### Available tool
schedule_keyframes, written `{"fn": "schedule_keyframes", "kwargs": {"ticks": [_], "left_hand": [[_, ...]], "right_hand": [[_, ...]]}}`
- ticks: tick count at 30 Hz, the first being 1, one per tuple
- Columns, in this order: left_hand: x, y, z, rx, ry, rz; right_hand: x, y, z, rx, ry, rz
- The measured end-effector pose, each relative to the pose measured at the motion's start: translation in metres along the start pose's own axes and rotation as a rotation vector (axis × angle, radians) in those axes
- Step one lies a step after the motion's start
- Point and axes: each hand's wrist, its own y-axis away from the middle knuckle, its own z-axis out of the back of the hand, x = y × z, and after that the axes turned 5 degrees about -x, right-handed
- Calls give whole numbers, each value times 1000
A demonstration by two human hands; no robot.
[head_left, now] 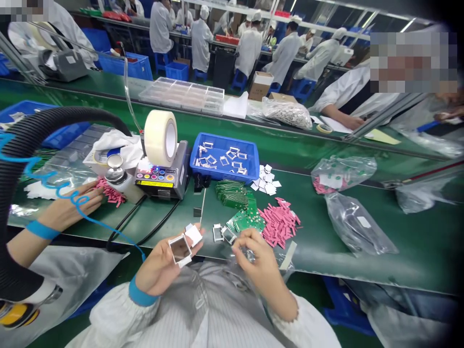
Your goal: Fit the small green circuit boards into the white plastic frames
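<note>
My left hand (159, 268), with a blue wrist strap, holds a small white plastic frame (186, 261) around a dark square window. A white square pad (194, 235) lies on the same fingers, beside the frame. My right hand (259, 256) hovers at the table's front edge, thumb and fingertips drawn together; whatever they pinch, if anything, is too small to make out. Two more white frames (218, 233) lie between my hands, next to green circuit boards (246, 220). Pink strips (279, 222) are heaped just beyond my right hand.
A blue tray (255, 169) of white frames stands behind the boards, with white pads (266, 181) beside it. Left of it is a tape dispenser (163, 179). A co-worker's hand (78, 205) touches pink strips at the left, near a black hose (10, 193). Plastic bags (358, 224) lie right.
</note>
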Motion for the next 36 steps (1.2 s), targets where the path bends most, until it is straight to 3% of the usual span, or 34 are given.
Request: {"fn": "schedule_keyframes", "kwargs": {"ticks": [2,5,8,10,12,15,18,20,23,25,27,30,36], "left_hand": [[1,-2,-3,64,3,11],[2,-4,-11,149,-42,34],[4,-5,-18,205,-106,31],[4,-5,-21,246,-124,32],[4,-5,-23,282,-123,42],[2,-4,-22,283,-111,47],[-4,-3,-18,216,-115,31],[-10,-3,-15,185,-102,58],[-15,-3,-12,207,-43,218],[-15,-1,-12,241,-12,324],[-13,0,-13,254,12,377],[-10,3,-16,236,37,402],[-7,5,-20,226,85,408]], "right_hand": [[-21,7,2,71,137,-38],[-27,10,1,30,157,-62],[-3,3,1,125,-340,-206],[19,-5,1,299,-826,-383],[36,-12,-3,457,-1154,-525],[47,-19,-12,541,-1365,-657],[46,-23,-13,497,-1390,-694],[43,-27,-7,366,-1299,-556],[41,-39,9,197,-963,-58],[42,-48,19,220,-712,283],[46,-56,24,294,-553,508],[50,-62,24,355,-462,631],[47,-61,16,413,-475,728]]}}
